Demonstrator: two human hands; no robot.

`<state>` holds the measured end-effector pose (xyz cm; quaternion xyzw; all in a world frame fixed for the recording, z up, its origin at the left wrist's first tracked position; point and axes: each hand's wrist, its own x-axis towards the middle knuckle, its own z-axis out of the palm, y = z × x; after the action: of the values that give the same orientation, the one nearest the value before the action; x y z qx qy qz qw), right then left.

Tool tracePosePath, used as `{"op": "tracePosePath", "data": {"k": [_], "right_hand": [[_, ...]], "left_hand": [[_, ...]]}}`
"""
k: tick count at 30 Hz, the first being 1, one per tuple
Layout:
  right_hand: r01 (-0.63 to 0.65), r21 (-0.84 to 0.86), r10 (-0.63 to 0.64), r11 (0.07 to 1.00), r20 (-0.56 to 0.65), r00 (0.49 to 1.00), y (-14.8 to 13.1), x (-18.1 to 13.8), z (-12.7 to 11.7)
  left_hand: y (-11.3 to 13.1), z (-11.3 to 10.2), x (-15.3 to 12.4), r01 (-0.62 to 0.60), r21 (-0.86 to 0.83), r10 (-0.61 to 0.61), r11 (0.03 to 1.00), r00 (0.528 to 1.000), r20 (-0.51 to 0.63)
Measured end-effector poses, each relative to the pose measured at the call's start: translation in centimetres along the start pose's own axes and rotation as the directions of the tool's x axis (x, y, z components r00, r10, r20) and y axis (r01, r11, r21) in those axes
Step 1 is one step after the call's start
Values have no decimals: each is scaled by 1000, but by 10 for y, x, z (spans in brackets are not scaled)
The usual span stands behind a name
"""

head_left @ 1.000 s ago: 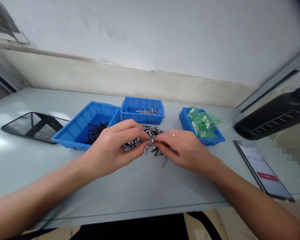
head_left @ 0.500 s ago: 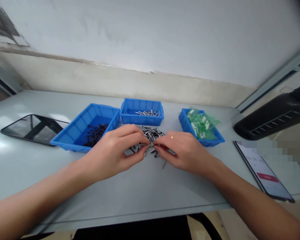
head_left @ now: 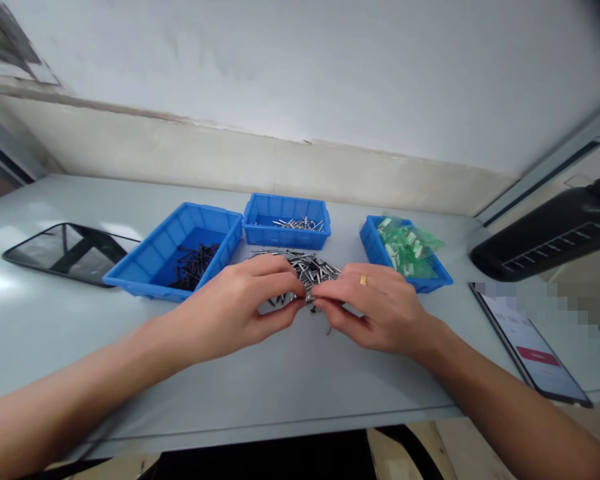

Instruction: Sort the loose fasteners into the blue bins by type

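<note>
A pile of mixed silver and dark nail-like fasteners point(head_left: 314, 267) lies on the table in front of me, partly covered by my fingers. My left hand point(head_left: 250, 297) comes in from the left, thumb and forefinger pinched at the pile's near edge. From the right, my right hand point(head_left: 375, 303), with a ring on one finger, pinches beside it. The two sets of fingertips almost meet. Small silver fasteners point(head_left: 309, 298) show between them; how many each hand grips is too small to tell.
Behind the pile a blue bin point(head_left: 260, 235) holds silver fasteners. The larger blue bin point(head_left: 145, 288) at left contains dark screws. Green packets point(head_left: 411, 250) fill a blue bin point(head_left: 373, 239) at right. Farther out are a black bottle point(head_left: 540, 233), a phone point(head_left: 535, 353) and a dark-framed glassy panel point(head_left: 45, 257).
Both hands have shifted slightly right, still pinching close together. More silver fasteners now show at the back of the pile, and the view has tilted a little.
</note>
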<state>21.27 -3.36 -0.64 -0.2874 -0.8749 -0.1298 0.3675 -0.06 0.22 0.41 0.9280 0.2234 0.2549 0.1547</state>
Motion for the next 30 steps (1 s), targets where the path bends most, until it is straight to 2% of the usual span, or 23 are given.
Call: {"op": "tracePosePath", "data": {"k": [6,15,18,24,30], "right_hand": [[-1,-28,0,1000,-5,1000,0,0,-2],[-134,-61,130,989,-64,989,0,1,-4],[-157,-42,156,987,-44,987,1,2,-5],[-220,-59,228,974,214,950,4,3,-2],[-236,-35,228,971,419,879,0,3,4]], "left_hand": [[-1,0,-1,13,35,-14,999,1000,24],[1,-4,3,-5,55,10,998,994,-110],[0,-5,3,-8,62,16,998,990,-137],[-1,-6,2,15,106,4,994,984,-177],[-2,-2,0,-52,109,65,993,990,-126]]}}
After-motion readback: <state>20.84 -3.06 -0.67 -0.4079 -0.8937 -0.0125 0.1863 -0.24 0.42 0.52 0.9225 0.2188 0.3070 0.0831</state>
